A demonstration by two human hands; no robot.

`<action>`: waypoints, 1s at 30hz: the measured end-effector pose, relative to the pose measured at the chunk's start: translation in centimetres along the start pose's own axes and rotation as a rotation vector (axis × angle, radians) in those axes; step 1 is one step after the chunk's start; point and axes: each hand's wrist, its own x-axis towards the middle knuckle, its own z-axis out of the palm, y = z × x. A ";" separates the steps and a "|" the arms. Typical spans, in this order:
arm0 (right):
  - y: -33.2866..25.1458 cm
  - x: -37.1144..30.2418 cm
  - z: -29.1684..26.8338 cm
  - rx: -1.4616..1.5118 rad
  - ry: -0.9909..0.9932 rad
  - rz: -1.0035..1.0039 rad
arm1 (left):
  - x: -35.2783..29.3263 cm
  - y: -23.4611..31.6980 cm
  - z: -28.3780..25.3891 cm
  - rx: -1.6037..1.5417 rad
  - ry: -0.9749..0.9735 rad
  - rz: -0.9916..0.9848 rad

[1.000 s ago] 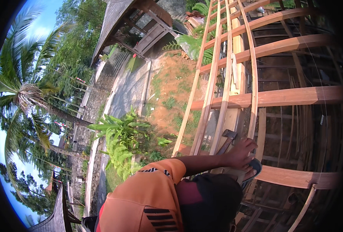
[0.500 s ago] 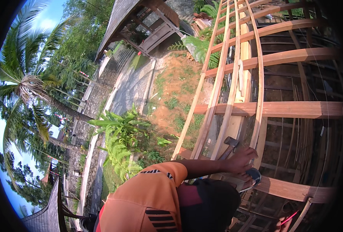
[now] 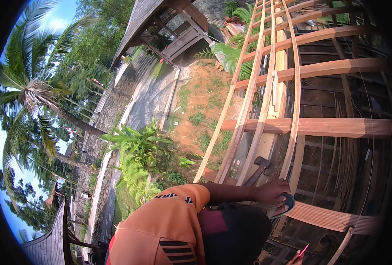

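The right hand [image 3: 296, 259] is mostly cut off by the lower edge, only its fingers showing, closed about a thin stick [image 3: 303, 250]; the stick's lower end is lost in the fingers. The left hand [image 3: 272, 193] shows its back, fingers bent down over the sandal [image 3: 288, 201]; whether they grip anything I cannot tell; the near end of the batten [image 3: 298, 79] disappears behind this hand; the foot is partly covered too, and the timbers below the frame sink into shadow.

Against half a second ago, the right hand and stick have shifted left, closer to the dark trouser leg [image 3: 244, 229]; the left hand's fingers, then raised and more spread, are now lower and bunched; the hammer [image 3: 262, 162] lies as before beside the left hand.

The stick is bright pink, slim and straight, slanting up to the right, at the bottom of the view, below the reddish beam [image 3: 333, 215]; the batten is pale, long and narrow, bowed by the lens, and runs across the beams from the top of the view.
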 end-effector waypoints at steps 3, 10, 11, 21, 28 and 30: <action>1.4 -0.2 0.5 -0.168 -0.125 0.085 | -0.2 1.0 1.5 -0.051 0.034 0.021; 3.3 -0.2 2.3 -0.099 -0.096 0.127 | -1.1 1.7 3.0 0.180 -0.096 0.173; 2.7 -0.2 2.3 -0.091 -0.095 0.130 | -1.6 1.3 3.4 0.253 -0.161 0.179; 1.7 -0.3 2.2 -0.203 -0.201 0.168 | -2.2 1.2 3.6 0.299 -0.323 0.145; 1.2 -0.4 0.8 -0.036 -0.144 0.153 | 0.2 2.1 3.8 0.384 -0.147 0.262; 1.7 -0.4 0.5 0.019 -0.118 0.152 | 1.8 3.3 3.2 0.181 -0.167 0.077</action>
